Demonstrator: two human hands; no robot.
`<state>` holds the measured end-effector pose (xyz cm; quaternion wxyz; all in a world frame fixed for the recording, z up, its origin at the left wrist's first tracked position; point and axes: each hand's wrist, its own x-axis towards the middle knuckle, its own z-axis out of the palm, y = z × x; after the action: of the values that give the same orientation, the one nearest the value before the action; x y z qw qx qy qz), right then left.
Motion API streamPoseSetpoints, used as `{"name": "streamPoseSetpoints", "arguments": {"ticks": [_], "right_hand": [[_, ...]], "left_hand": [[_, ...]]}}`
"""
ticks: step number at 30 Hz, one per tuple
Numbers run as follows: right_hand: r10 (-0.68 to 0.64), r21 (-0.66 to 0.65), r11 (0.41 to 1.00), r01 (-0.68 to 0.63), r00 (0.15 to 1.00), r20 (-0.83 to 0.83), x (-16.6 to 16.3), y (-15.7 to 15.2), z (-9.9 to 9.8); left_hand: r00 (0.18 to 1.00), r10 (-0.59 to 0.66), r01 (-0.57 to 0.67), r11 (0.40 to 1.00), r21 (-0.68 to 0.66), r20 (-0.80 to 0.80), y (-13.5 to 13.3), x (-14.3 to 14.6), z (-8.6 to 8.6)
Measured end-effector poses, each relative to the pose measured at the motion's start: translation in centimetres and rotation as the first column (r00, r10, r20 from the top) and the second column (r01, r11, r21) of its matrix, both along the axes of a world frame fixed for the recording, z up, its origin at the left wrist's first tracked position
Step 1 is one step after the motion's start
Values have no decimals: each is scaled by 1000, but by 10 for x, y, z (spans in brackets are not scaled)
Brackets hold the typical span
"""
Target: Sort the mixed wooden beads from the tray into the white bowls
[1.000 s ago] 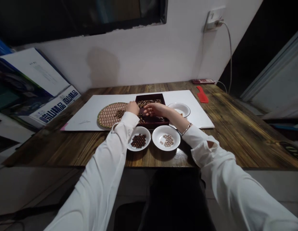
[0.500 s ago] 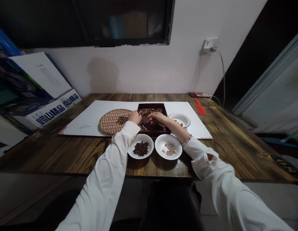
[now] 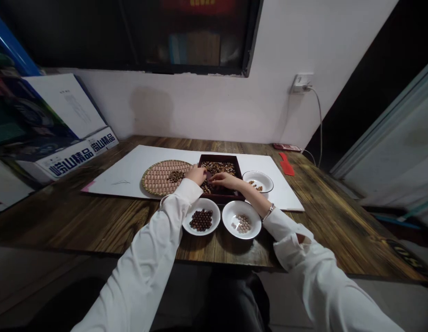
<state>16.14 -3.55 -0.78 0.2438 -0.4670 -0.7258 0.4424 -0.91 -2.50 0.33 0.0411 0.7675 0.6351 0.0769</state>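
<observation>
Both hands meet over a dark red box (image 3: pixel 239 168) that holds many small brown beads (image 3: pixel 219 167). My left hand (image 3: pixel 197 174) is at the box's left side, fingers curled down; what they hold is hidden. My right hand (image 3: pixel 225 180) reaches in from the right, thumb and fingers pinched together over the beads; anything between them is too small to name. To the left, a round woven tray (image 3: pixel 155 177) carries a cluster of brown beads (image 3: pixel 176 176). A white bowl (image 3: pixel 202 204) of dark beads and another white bowl (image 3: pixel 239 207) of pale beads stand in front.
A third white bowl (image 3: pixel 264 180) with a few yellowish-brown beads sits right of the box, on a white board (image 3: pixel 120 166). Farther right lie a red scraper-like tool (image 3: pixel 286 165) and a phone (image 3: pixel 286 147) by the wall. Cartons (image 3: pixel 75 157) stand at the left.
The camera view has tilted, so the table sits slightly lower. My right hand's fingers have drawn closer together and nearer to my left hand.
</observation>
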Motion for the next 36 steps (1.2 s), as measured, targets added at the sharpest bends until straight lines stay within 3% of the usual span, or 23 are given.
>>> {"name": "streamPoseSetpoints", "arguments": {"ticks": [12, 36], "right_hand": [[98, 156, 980, -124, 981, 165, 0, 6, -14], [147, 132, 976, -175, 969, 197, -2, 1, -15]], "left_hand": [[999, -12, 11, 1000, -26, -37, -6, 1, 3], [996, -41, 40, 999, -17, -77, -5, 3, 2]]}}
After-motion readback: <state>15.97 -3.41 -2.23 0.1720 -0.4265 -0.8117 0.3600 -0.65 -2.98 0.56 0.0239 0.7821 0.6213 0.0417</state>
